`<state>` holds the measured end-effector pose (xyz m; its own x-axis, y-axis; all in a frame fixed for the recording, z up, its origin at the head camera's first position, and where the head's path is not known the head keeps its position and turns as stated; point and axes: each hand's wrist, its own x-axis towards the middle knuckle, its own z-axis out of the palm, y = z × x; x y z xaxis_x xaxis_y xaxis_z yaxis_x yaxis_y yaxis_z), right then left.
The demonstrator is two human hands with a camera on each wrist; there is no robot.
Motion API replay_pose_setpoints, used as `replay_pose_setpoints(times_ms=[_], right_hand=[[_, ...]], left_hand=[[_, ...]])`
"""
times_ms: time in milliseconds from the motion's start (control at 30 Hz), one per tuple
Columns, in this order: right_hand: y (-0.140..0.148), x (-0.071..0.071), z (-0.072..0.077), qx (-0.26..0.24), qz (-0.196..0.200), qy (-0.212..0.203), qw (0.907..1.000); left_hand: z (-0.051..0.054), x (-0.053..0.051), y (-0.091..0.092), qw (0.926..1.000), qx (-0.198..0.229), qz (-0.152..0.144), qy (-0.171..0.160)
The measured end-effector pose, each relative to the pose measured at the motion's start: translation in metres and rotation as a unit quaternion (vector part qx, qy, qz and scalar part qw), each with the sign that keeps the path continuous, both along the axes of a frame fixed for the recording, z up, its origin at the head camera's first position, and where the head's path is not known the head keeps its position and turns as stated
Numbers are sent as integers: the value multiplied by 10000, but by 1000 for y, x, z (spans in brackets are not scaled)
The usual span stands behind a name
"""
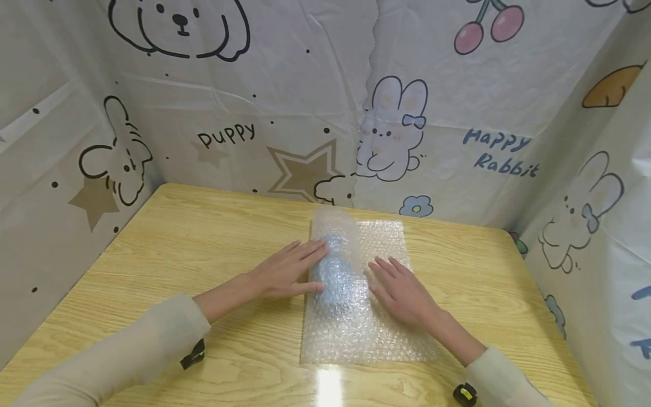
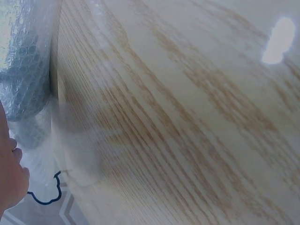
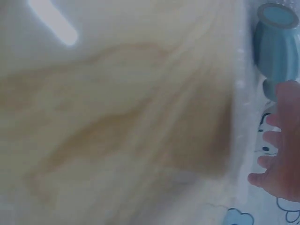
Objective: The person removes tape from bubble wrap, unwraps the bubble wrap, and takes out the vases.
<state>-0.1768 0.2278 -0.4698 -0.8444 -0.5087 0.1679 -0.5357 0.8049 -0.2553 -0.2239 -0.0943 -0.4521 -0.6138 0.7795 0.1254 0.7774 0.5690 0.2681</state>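
A blue ribbed object (image 1: 335, 277) lies on a sheet of bubble wrap (image 1: 396, 339), with a flap of the wrap folded over it from the left. The left hand (image 1: 292, 268) rests with straight fingers on the left side of the covered object. Close to the right of it, the right hand (image 1: 404, 291) is over the bubble wrap, fingers extended and holding nothing. In the right wrist view the blue object (image 3: 277, 44) shows a round rim at one end, beside the right hand (image 3: 286, 145). The left wrist view shows the wrapped object (image 2: 26, 79) above the left hand (image 2: 11, 173).
A wood-grain table (image 1: 244, 350) lies under the wrap. Behind and beside it hangs a pale printed cloth (image 1: 295, 102) with cartoon animals. Black straps (image 1: 193, 355) show below each sleeve.
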Motion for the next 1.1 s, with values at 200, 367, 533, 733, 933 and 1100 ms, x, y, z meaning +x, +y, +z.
replay_pose_setpoints(times_ms=[200, 367, 533, 733, 933, 1100], right_hand=[[10, 5, -13, 326, 248, -106, 9991], [15, 8, -19, 564, 289, -289, 9976], [17, 9, -23, 609, 315, -327, 9971], [16, 8, -23, 674, 296, -435, 9963], [17, 8, -22, 686, 264, -433, 9964], [16, 8, -24, 674, 250, -417, 9965]], left_hand=[[1, 0, -1, 10000, 27, -40, 13], [2, 0, -1, 9998, 87, -141, 76], [2, 0, 1, 9996, 227, -187, 34], [10, 7, 13, 9979, 573, 269, -139], [30, 18, 49, 9854, 743, 1405, -610], [42, 19, 82, 9753, 236, 2098, -650]])
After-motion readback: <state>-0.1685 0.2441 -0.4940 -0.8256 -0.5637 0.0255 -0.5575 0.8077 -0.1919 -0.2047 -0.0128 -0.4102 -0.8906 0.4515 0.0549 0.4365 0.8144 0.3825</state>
